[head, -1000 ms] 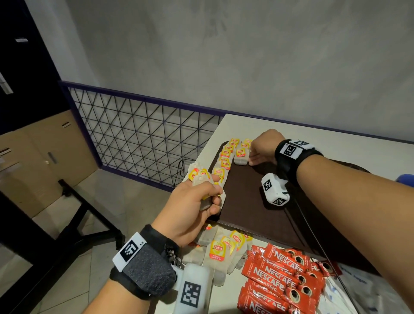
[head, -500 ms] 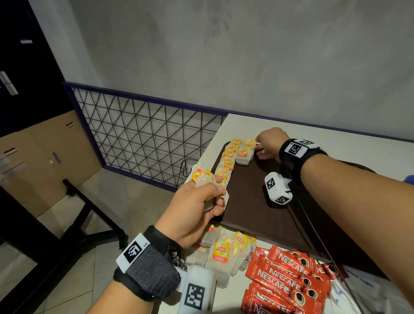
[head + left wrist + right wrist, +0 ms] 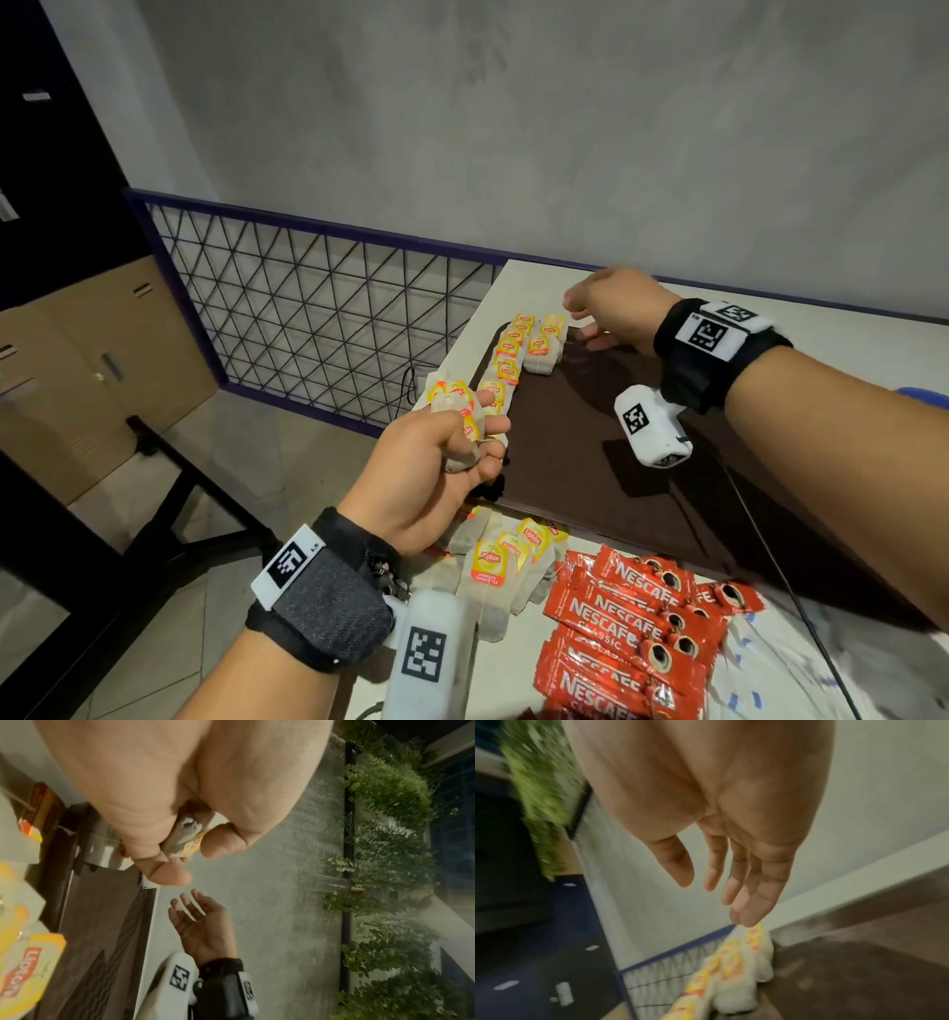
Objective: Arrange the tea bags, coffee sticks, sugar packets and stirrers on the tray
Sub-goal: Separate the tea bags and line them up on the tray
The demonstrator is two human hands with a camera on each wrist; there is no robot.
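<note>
Yellow-tagged tea bags (image 3: 456, 411) sit bunched in my left hand (image 3: 426, 473), fingers and thumb curled round them, held at the near left corner of the brown tray (image 3: 580, 452). My right hand (image 3: 613, 308) hovers above the tray's far left corner with fingers loose and straight, holding nothing, just above the row of tea bags (image 3: 511, 354) laid along the tray's left edge. On the table nearer me, off the tray, lie a loose pile of tea bags (image 3: 500, 570) and, beside it, red coffee sticks (image 3: 631, 632). From the left wrist I see the thumb pressing a yellow tag into the bundle and my right palm (image 3: 203, 923) empty beyond it. The right wrist view, blurred, shows my relaxed fingers (image 3: 713, 866) above the laid row (image 3: 729, 971); the head view hides that palm.
</note>
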